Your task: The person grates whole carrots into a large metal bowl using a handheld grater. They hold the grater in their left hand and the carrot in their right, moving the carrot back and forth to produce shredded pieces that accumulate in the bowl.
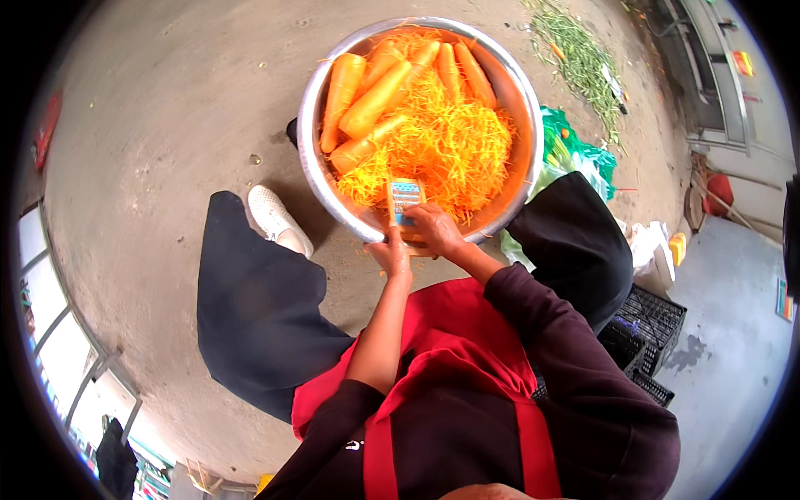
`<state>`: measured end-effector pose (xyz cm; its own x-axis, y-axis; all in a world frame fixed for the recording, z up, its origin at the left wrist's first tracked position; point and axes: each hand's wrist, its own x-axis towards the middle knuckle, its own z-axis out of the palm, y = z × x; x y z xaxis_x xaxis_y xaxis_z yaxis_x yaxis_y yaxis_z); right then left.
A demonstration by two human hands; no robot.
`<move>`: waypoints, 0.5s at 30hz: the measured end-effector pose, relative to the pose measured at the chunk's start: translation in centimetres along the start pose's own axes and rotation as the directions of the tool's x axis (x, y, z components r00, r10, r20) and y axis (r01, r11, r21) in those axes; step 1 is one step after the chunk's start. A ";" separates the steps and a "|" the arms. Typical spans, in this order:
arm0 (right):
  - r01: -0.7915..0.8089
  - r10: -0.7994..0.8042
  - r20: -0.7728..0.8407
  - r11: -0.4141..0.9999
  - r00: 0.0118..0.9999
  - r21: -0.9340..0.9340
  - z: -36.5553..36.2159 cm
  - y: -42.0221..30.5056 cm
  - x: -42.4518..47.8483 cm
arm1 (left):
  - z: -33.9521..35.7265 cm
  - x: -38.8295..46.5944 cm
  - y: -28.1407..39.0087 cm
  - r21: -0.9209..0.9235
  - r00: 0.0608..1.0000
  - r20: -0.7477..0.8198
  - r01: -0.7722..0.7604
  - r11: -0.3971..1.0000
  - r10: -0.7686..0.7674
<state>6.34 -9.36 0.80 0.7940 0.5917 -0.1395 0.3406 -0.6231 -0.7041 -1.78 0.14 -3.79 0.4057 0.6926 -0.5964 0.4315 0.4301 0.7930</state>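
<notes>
A large round metal bowl (pixel 420 25) holds several whole carrots (pixel 375 100) at its far left and a heap of shredded carrot (pixel 462 144). A hand grater (pixel 405 195) with a pale frame and blue-grey plate leans on the near rim. My left hand (pixel 392 253) grips the grater's near left side. My right hand (pixel 435 228) lies over the grater's lower part, fingers bent down on the plate; whatever may be under them is hidden.
A green plastic bag (pixel 584 150) lies right of the bowl, beyond it a pile of green vegetable scraps (pixel 578 59). Black plastic crates (pixel 656 322) stand at the right. My knees flank the bowl's near side.
</notes>
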 end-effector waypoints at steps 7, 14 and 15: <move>-0.048 0.002 -0.109 0.906 0.994 -0.420 -5.2 6.6 2.9 | 0.2 -0.3 0.6 -0.008 0.999 -0.019 -0.031 0.999 0.031; 0.313 -0.450 -0.097 0.745 0.888 -0.589 -10.1 3.0 21.5 | -0.2 -0.9 2.7 -0.023 0.996 0.079 0.029 0.999 -0.027; 0.380 -0.507 -0.004 0.652 0.862 -0.657 -9.9 2.7 23.3 | -0.1 -1.4 3.6 -0.053 0.995 0.097 0.000 0.999 0.005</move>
<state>30.74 -2.39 2.53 0.5139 0.8238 0.2394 0.8542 -0.5170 -0.0547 -0.84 0.76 -0.05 0.4840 0.6353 -0.6017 0.3883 0.4603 0.7984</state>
